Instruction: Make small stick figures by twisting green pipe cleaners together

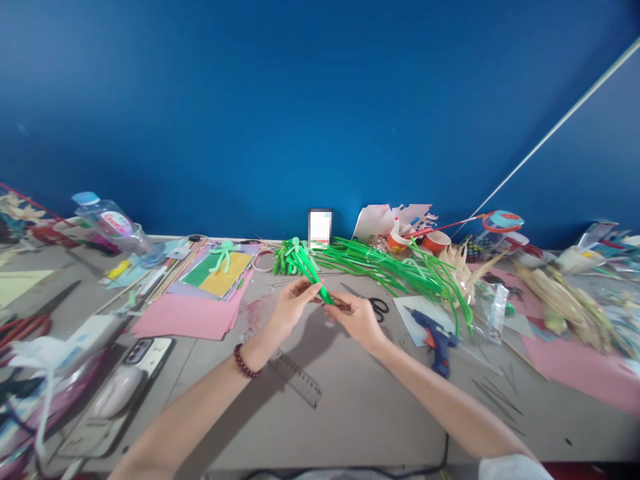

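A small bundle of bright green pipe cleaners [305,265] slants between my two hands above the table. My left hand [295,305] grips it from the left, fingers closed round its lower part. At the bundle's lower end, the fingers of my right hand [359,319] pinch it. Behind the hands lie a long pile of green pipe cleaners [370,260] and a cluster of small bent green pieces [283,259]. Black-handled scissors [379,307] rest just beyond my right hand. A clear ruler [297,380] lies below, between my forearms.
To the right are a blue glue gun [435,337], paper cups [436,241] and dried husks [565,300]. On the left are pink paper [187,317], a light green pipe-cleaner figure [221,255], a phone [150,353] and a plastic bottle [107,217]. A small screen [320,228] stands against the blue wall.
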Demonstrator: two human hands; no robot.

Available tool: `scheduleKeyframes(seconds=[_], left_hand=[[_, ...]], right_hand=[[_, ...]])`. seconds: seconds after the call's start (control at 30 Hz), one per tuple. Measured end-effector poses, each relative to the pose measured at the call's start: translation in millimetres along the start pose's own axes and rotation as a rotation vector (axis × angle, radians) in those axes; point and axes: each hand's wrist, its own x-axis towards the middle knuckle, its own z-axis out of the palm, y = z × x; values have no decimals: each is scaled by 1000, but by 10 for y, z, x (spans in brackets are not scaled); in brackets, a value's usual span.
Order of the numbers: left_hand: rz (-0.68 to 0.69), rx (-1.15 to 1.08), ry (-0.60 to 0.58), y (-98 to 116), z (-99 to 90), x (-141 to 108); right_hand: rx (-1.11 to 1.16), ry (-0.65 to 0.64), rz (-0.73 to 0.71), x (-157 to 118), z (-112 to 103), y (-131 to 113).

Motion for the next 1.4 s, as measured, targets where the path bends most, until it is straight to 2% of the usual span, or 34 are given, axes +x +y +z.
scheduleKeyframes(seconds=[0.27, 0.47, 0.53, 0.73, 1.07, 1.4], left_hand=[[-90, -178, -7, 14, -3, 0], [-77, -148, -6, 11, 13, -10], [-56, -90, -9, 6, 19, -21], [-16, 90, -133, -27, 8, -40], [0, -48, -102, -22, -23, -31], [3, 51, -76, 17, 11, -86]], right_hand=[[-388, 132, -280, -28, 0, 30], [-448, 126, -360, -10, -19, 3], [-438, 128, -348, -9, -27, -21], [-323, 115, -282, -18, -31, -53], [204, 200, 3, -5, 10, -67], [192, 247, 23, 14, -18, -98]])
